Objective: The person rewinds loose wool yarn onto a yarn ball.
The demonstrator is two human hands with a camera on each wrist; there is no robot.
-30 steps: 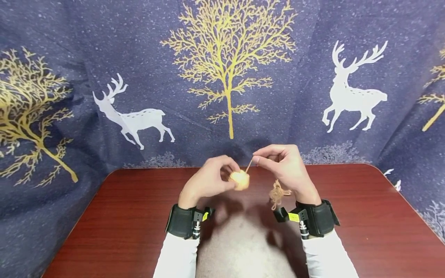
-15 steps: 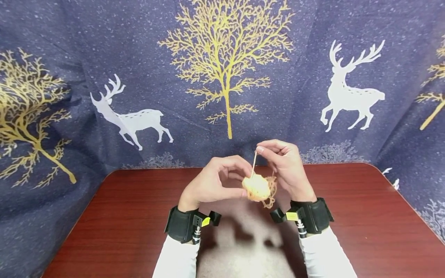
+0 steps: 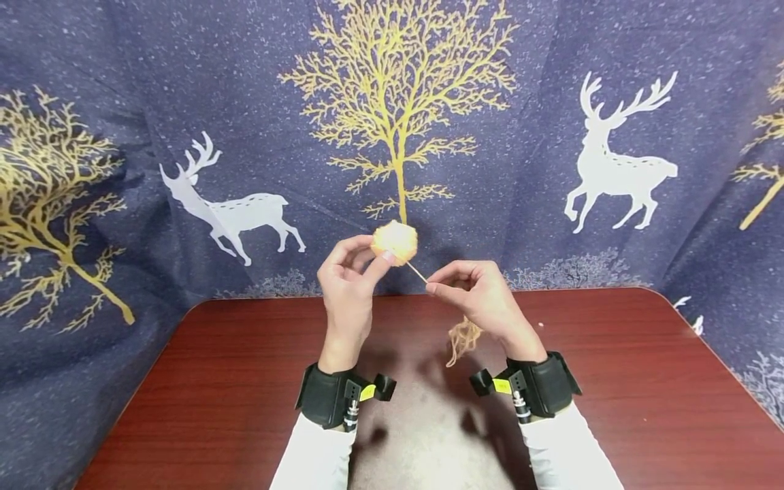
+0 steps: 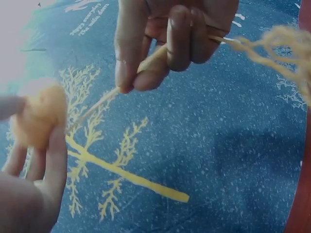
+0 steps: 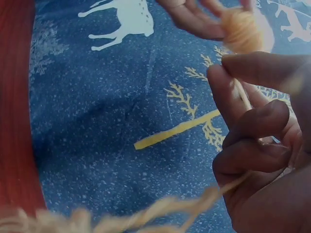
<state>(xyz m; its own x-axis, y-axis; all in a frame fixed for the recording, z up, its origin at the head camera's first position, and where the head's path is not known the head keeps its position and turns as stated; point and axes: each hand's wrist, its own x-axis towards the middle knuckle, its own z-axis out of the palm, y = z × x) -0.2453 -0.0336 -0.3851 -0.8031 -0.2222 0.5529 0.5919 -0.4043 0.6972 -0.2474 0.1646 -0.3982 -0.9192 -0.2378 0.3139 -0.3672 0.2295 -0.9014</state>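
A small ball of pale orange yarn (image 3: 395,241) is raised above the table's back edge, pinched between the thumb and fingers of my left hand (image 3: 349,286). To its lower right, my right hand (image 3: 480,299) pinches the strand (image 4: 99,104) that runs taut from the ball. The strand passes through the curled fingers of the right hand, as the right wrist view shows. Below that hand hangs a loose tangle of the same yarn (image 3: 463,338). In the right wrist view the wound ball (image 5: 243,30) appears beyond the right fingertips.
A reddish-brown table (image 3: 245,381) lies under both hands, with a pale, brightly lit patch (image 3: 422,435) in its middle. Behind it hangs a dark blue cloth (image 3: 343,170) printed with yellow trees and white deer. Each wrist wears a black strap with a camera mount.
The left hand swings the ball right over the strand, then up and left, turning upright. The right hand rises slightly, then lowers, still pinching the strand; the tangle sways below it.
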